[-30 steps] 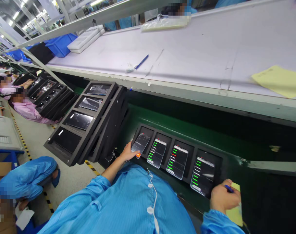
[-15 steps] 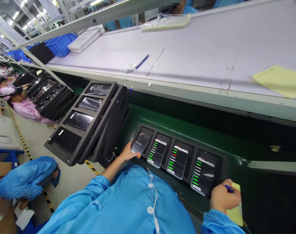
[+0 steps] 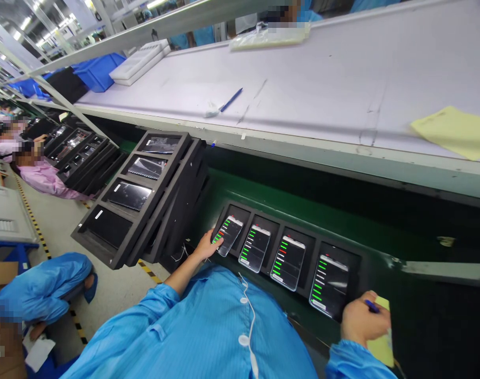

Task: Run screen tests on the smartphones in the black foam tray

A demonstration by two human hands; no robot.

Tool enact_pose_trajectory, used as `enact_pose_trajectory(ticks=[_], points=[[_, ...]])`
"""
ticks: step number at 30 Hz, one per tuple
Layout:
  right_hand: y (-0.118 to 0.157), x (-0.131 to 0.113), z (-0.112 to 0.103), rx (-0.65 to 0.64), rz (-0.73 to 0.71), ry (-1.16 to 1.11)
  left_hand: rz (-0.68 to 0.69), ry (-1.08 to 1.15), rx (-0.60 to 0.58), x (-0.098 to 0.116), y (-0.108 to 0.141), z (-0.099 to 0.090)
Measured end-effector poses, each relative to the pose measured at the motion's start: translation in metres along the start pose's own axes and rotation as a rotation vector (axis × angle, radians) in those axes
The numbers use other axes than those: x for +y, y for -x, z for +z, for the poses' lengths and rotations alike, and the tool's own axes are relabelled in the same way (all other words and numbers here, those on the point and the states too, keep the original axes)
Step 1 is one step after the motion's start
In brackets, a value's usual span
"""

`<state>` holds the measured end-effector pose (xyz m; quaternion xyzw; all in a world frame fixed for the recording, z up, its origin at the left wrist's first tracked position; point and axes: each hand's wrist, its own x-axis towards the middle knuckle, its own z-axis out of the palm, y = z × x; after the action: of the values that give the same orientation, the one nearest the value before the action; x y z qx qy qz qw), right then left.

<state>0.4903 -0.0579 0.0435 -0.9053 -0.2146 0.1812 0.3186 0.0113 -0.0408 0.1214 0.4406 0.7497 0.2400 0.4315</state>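
A black tray (image 3: 232,206) in front of me holds smartphones in a row of compartments. My left hand (image 3: 208,246) is closed round the tray's left end, its thumb over the leftmost smartphone (image 3: 232,231); the other fingertips are hidden. That smartphone, the second (image 3: 255,247), the third (image 3: 288,262) and the rightmost smartphone (image 3: 329,284) have lit screens with mostly green and white lines. Red lines show on the first and third. Right of the tray, my right hand (image 3: 364,319) is closed around a blue pen (image 3: 371,306), against yellow paper (image 3: 383,350).
To the left leans a stack of black trays (image 3: 145,184) with dark-screened phones. The white shelf (image 3: 322,95) above bears another blue pen (image 3: 231,100), yellow paper (image 3: 455,131) and a blue bin (image 3: 98,71). A metal bar (image 3: 449,268) juts in at right. Other people sit at left.
The leftmost smartphone's screen has changed from a dark view to a list of coloured lines. My left thumb has shifted up and slightly left. My right hand has stayed put.
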Motion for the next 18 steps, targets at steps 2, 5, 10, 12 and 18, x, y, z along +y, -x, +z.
enact_pose_trajectory(ticks=[2,5,10,12,18], points=[[0.000,0.000,0.001,0.053,0.077,0.020,-0.005,0.038,0.029,0.001,-0.003,0.000],[0.001,-0.004,0.001,0.070,0.121,0.038,-0.017,0.085,0.042,0.002,-0.005,-0.001],[0.003,-0.011,-0.003,0.064,0.152,0.045,-0.016,0.103,0.042,0.005,-0.005,-0.002],[0.005,-0.012,-0.004,0.067,0.142,0.037,-0.028,0.114,0.062,0.006,-0.004,-0.002],[0.007,-0.014,-0.006,0.036,0.148,0.053,-0.035,0.116,0.068,0.006,-0.004,0.000]])
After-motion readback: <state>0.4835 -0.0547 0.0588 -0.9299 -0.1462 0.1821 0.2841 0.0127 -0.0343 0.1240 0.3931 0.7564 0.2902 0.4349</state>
